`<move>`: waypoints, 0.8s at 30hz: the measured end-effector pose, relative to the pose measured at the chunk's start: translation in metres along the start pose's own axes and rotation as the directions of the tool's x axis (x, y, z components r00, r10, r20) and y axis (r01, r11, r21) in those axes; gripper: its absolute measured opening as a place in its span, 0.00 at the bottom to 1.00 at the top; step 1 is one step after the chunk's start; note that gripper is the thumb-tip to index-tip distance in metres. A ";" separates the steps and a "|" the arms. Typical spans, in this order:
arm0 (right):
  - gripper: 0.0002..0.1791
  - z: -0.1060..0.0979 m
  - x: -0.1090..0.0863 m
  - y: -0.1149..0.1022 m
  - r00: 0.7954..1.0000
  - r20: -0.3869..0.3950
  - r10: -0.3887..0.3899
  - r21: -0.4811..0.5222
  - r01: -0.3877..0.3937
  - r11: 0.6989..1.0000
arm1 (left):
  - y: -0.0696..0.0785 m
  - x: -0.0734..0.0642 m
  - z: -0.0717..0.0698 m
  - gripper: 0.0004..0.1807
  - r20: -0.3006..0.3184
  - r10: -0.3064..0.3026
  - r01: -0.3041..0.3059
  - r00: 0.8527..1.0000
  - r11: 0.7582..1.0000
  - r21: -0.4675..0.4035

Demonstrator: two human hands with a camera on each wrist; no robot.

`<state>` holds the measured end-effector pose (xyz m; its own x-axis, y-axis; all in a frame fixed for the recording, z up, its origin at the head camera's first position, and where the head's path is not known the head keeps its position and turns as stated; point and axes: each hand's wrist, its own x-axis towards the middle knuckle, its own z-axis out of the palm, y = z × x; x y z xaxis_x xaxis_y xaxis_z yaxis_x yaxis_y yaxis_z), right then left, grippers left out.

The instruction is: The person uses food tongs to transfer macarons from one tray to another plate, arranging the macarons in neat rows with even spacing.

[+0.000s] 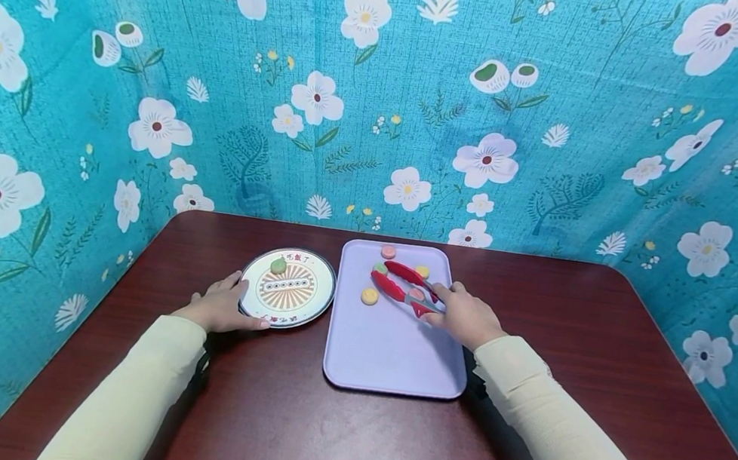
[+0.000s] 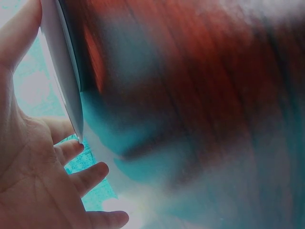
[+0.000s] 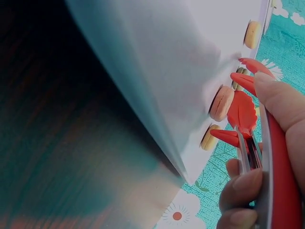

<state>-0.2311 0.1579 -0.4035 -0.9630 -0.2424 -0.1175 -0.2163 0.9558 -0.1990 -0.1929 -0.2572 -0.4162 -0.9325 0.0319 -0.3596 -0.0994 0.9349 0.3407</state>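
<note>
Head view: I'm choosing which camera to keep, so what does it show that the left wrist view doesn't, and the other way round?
Only the head view shows the tray, the tongs, the right hand holding them, the pale sleeves, the cookies on the tray, and the printed face of the plate with a green cookie on it.

Only the left wrist view shows the palm side of the left hand.

Both show that hand at the plate's edge, the table and the blue cloth.

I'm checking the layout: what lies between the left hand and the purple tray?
The white plate, bearing one green macaron, lies between them in the head view.
</note>
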 end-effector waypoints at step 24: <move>0.40 -0.001 0.001 0.003 1.000 0.031 0.006 -0.005 -0.006 1.000 | -0.002 0.003 0.002 0.67 -0.003 0.000 0.000 1.000 1.000 0.004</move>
<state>-0.2329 0.1606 -0.4031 -0.9589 -0.2417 -0.1486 -0.2116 0.9580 -0.1934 -0.1950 -0.2585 -0.4195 -0.9335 0.0313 -0.3572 -0.0978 0.9361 0.3378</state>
